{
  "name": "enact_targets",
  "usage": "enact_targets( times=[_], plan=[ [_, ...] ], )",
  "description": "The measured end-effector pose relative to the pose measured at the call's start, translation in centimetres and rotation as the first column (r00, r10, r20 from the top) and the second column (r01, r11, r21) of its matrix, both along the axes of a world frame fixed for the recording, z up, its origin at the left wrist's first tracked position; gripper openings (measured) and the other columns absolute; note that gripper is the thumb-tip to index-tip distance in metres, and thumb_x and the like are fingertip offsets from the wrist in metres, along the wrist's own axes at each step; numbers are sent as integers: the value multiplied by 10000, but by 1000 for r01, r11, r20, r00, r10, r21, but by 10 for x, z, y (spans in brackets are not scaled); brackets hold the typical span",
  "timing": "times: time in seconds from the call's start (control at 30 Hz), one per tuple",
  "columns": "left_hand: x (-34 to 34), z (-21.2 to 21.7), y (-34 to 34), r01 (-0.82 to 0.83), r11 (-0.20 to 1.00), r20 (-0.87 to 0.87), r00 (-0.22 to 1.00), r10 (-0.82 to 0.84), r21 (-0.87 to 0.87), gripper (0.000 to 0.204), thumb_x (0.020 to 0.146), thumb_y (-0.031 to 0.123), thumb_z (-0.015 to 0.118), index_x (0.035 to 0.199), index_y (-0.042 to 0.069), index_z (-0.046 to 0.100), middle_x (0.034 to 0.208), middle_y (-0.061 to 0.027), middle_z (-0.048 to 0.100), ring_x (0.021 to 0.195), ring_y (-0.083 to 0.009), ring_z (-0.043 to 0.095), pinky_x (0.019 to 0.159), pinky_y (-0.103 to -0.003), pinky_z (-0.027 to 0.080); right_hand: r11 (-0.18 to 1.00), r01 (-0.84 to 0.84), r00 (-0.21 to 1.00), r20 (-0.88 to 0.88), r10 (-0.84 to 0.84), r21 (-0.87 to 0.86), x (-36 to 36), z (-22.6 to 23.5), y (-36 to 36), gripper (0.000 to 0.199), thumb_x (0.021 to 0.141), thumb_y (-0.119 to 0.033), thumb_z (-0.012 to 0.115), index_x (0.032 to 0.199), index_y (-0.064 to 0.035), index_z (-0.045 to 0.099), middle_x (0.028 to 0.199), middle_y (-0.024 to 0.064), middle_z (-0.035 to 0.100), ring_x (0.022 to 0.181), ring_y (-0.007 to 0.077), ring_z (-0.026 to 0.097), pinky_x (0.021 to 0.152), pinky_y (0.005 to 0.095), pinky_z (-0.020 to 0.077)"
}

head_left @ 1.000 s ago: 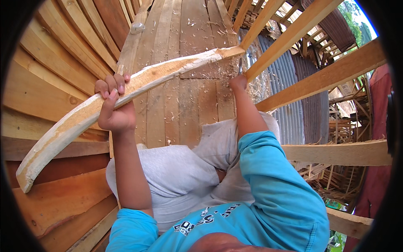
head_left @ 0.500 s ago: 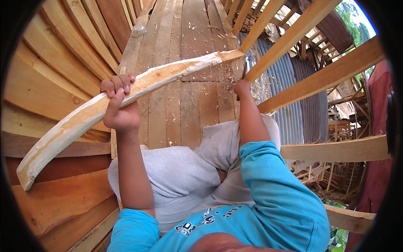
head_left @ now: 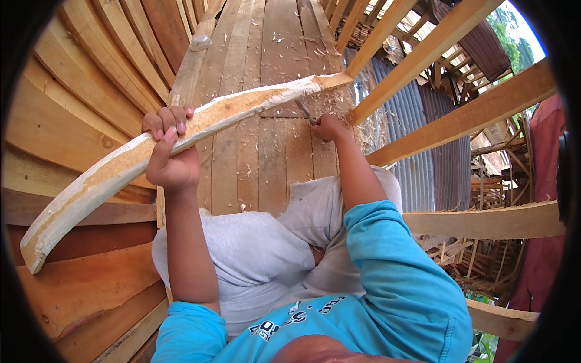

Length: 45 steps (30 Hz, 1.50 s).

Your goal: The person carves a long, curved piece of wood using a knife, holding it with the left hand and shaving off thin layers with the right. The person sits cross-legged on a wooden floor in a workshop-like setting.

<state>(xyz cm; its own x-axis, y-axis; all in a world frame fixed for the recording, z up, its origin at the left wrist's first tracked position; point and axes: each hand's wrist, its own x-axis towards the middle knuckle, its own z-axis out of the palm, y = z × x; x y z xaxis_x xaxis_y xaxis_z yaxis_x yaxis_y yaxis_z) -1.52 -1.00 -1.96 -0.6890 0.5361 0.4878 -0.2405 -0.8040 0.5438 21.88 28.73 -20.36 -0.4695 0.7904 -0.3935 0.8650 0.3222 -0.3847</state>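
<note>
A long, curved pole of pale wood (head_left: pixel 109 172), its bark peeled, slants across from the lower left to the upper middle. My left hand (head_left: pixel 169 136) is closed around it left of its middle, fingers over the top. At the upper right, the pole's tip meets a slat of the railing. My right hand (head_left: pixel 331 127) is closed on the handle of a knife (head_left: pixel 305 110), just below the pole's far end. The blade points up and left toward the pole's lower edge; whether it touches I cannot tell.
Wood shavings lie scattered over the plank floor (head_left: pixel 245 157). On the left rises a wall of overlapping boards (head_left: pixel 72 115). A slatted wooden railing (head_left: pixel 460 124) runs along the right, with corrugated metal sheets (head_left: pixel 417 145) beyond it. A small clear container (head_left: pixel 200 43) sits at the far left.
My right hand has moved left with the knife, from beside the railing to below the pole, and the blade now tilts leftward. My left hand and the pole have barely shifted.
</note>
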Motion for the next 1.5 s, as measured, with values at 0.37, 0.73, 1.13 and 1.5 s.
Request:
enact_targets(
  times=[0.37, 0.73, 1.13, 1.5],
  plan=[
    [5, 1, 3, 37, 999, -17, 999, -37, 8, 227, 710, 45, 545, 766, 165, 361, 701, 11, 333, 757, -144, 388, 955, -386, 328, 931, 142, 941, 246, -232, 336, 28, -33, 48, 243, 843, -187, 594, 896, 24, 703, 1035, 209, 681, 957, 308, 680, 774, 384, 546],
    [1, 2, 0, 24, 1000, -16, 1000, -24, 0, 223, 712, 45, 541, 767, 163, 359, 703, 11, 340, 757, -144, 392, 955, -387, 330, 911, -25, 924, 358, -136, 411, 38, -38, 42, 210, 802, -124, 588, 867, 33, 711, 936, 173, 711, 846, 297, 706, 719, 374, 563],
    [1, 0, 0, 4, 1000, -12, 1000, -4, 2, 240, 690, 52, 543, 772, 161, 345, 704, -5, 348, 761, -157, 395, 943, -404, 334, 913, -133, 986, -149, 80, -385, 4, 4, -12, 514, 826, -431, 681, 945, 69, 684, 856, 196, 690, 685, 313, 701, 559, 402, 569],
    [4, 3, 0, 0, 1000, 6, 1000, 0, -27, 231, 691, 45, 541, 767, 170, 362, 698, 20, 343, 762, -137, 392, 952, -378, 321, 945, 323, 942, -111, -316, 45, -17, -8, 2, 593, 861, -354, 532, 1273, 73, 519, 1325, 296, 503, 1273, 380, 470, 1088, 421, 325]
  ],
)
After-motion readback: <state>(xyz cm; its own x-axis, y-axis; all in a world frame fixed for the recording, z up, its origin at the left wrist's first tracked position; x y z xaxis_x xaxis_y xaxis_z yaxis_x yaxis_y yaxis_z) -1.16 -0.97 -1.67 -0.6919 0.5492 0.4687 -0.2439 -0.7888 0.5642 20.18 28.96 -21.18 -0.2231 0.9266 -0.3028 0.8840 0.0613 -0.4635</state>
